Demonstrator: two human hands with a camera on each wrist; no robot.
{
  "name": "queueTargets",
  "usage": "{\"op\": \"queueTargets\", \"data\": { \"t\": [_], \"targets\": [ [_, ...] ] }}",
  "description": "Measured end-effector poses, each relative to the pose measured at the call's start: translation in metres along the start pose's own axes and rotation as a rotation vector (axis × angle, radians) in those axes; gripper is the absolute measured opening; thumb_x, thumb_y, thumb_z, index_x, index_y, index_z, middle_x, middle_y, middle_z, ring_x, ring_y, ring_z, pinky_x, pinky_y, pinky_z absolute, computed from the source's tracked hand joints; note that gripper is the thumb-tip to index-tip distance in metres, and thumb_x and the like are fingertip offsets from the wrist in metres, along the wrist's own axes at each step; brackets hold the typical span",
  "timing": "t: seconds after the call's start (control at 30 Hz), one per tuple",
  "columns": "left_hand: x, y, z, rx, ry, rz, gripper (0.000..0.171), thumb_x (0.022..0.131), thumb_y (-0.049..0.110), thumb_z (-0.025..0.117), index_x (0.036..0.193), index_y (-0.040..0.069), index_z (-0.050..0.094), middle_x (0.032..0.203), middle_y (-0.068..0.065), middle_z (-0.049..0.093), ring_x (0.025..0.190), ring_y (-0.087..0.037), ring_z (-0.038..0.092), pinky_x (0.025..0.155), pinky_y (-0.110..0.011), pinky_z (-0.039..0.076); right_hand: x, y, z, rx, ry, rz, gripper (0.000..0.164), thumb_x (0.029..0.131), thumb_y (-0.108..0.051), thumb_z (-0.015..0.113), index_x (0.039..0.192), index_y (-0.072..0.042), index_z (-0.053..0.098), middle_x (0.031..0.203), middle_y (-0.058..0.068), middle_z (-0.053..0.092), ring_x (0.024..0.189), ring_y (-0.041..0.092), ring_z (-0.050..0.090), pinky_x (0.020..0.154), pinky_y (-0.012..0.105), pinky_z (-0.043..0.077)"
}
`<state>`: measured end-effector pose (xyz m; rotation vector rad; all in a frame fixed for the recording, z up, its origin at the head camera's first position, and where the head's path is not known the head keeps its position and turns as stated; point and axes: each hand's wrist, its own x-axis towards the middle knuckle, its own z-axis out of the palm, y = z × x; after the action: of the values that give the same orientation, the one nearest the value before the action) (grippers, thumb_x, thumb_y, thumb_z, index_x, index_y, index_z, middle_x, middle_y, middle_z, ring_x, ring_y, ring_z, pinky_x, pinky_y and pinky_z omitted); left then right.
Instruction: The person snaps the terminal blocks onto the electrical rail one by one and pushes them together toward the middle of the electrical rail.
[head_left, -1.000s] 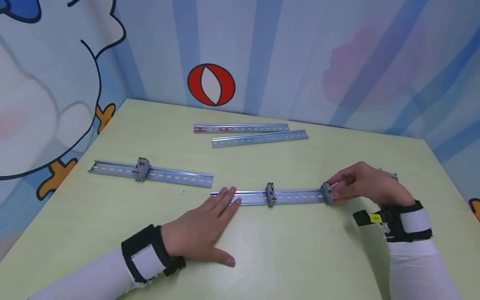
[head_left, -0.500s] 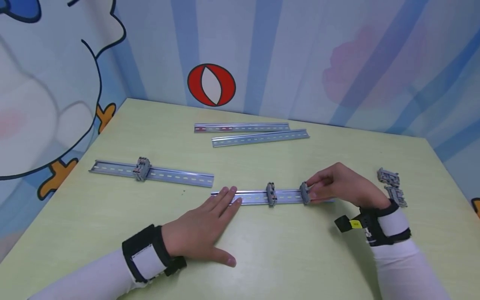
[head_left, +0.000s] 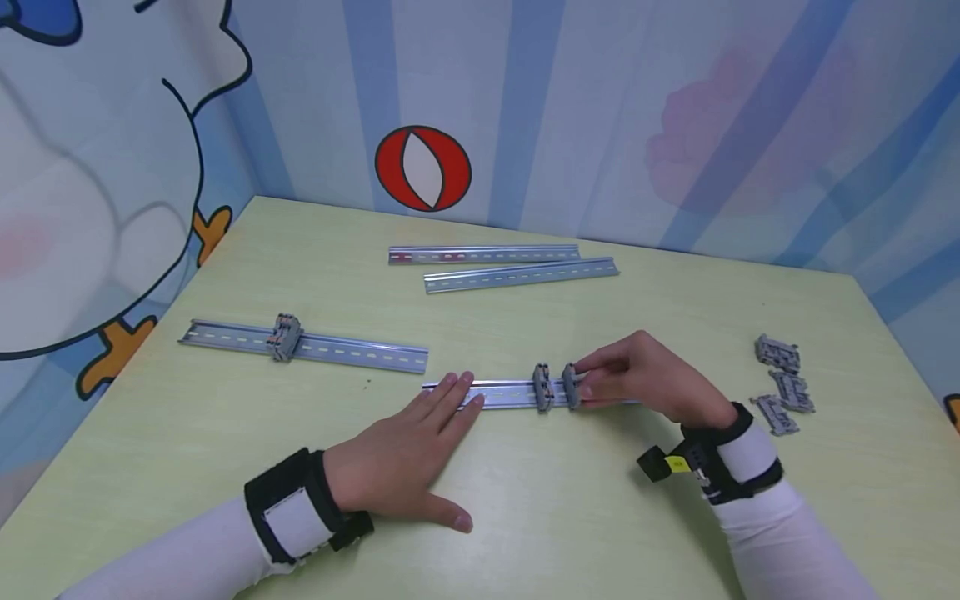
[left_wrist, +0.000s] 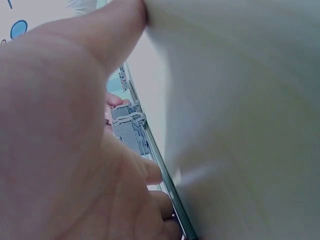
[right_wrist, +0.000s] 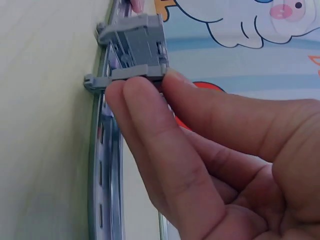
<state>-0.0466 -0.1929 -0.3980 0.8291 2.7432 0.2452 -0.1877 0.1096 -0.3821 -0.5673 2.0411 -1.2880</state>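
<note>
The thin grey plastic terminal block [head_left: 572, 386] stands upright across the straight silver slotted metal rail [head_left: 498, 393], right of the rail's middle. Just to its left, across a narrow gap, stands a matching grey plastic neighbour block [head_left: 542, 388] on the same rail. Whether the held block is latched cannot be told.

Handling (judged): the block should be light and stiff, with moderate grip on its moulded faces; its thin feet and projecting clips are the likely fragile points. Hold the upper body at its two ends, clear of the feet at the rail edges. The rail is probably rigid but smooth, and may slide unless pressed down.

Hands: the right hand [head_left: 656, 379] pinches the block between thumb and fingertips, from the side away from the neighbour. The left hand [head_left: 405, 462] lies flat, fingers extended over the rail's left end. The hands are well apart.

Surroundings: three loose grey plastic blocks [head_left: 777, 353] lie on the pale yellow-green table [head_left: 570, 500] at right; a second silver slotted rail [head_left: 367, 354], carrying a grey block cluster [head_left: 284, 337], lies at left.
</note>
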Motion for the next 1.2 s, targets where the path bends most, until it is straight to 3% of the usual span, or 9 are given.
{"op": "queueTargets", "data": {
  "t": [0.5, 0.9, 1.0, 1.1, 1.2],
  "targets": [
    [0.002, 0.000, 0.001, 0.003, -0.007, -0.007, 0.121, 0.075, 0.077, 0.060, 0.157, 0.006, 0.008, 0.163, -0.016, -0.007, 0.150, -0.031, -0.006, 0.120, -0.043, 0.012, 0.004, -0.008, 0.021, -0.042, 0.024, -0.020, 0.042, 0.089, -0.008, 0.070, 0.128, 0.007, 0.060, 0.099, 0.015, 0.074, 0.094, 0.026, 0.072, 0.086, 0.033, 0.056],
    [0.003, 0.000, -0.002, 0.030, -0.014, -0.009, 0.121, 0.075, 0.077, 0.060, 0.156, 0.004, 0.009, 0.163, -0.018, -0.005, 0.150, -0.032, -0.004, 0.120, -0.044, 0.012, 0.008, -0.008, 0.024, -0.079, 0.016, -0.029, 0.041, 0.091, -0.016, 0.070, 0.126, 0.003, 0.063, 0.109, 0.013, 0.072, 0.096, 0.023, 0.072, 0.085, 0.034, 0.056],
    [0.004, 0.001, -0.002, 0.031, -0.016, -0.014, 0.121, 0.075, 0.077, 0.060, 0.156, 0.003, 0.010, 0.163, -0.018, -0.004, 0.150, -0.033, -0.003, 0.120, -0.044, 0.013, 0.008, -0.006, 0.020, -0.170, 0.024, -0.045, 0.038, 0.090, -0.022, 0.071, 0.122, -0.002, 0.067, 0.103, 0.008, 0.074, 0.091, 0.021, 0.072, 0.082, 0.033, 0.057],
    [0.005, 0.002, -0.003, 0.037, -0.027, -0.029, 0.120, 0.075, 0.077, 0.060, 0.156, 0.003, 0.012, 0.163, -0.018, -0.002, 0.150, -0.033, -0.001, 0.120, -0.044, 0.014, 0.007, -0.002, 0.010, -0.349, 0.075, -0.096, 0.040, 0.083, -0.028, 0.079, 0.116, -0.008, 0.071, 0.097, 0.002, 0.074, 0.087, 0.019, 0.070, 0.076, 0.032, 0.057],
    [0.010, 0.002, -0.004, 0.059, 0.021, -0.028, 0.102, 0.084, 0.068, 0.059, 0.153, 0.001, 0.024, 0.161, -0.021, 0.010, 0.149, -0.034, 0.012, 0.118, -0.044, 0.021, 0.001, 0.004, -0.007, -0.539, 0.148, -0.123, 0.045, 0.074, -0.030, 0.085, 0.112, -0.010, 0.071, 0.100, 0.000, 0.069, 0.090, 0.019, 0.064, 0.078, 0.034, 0.054]
  ]
}}
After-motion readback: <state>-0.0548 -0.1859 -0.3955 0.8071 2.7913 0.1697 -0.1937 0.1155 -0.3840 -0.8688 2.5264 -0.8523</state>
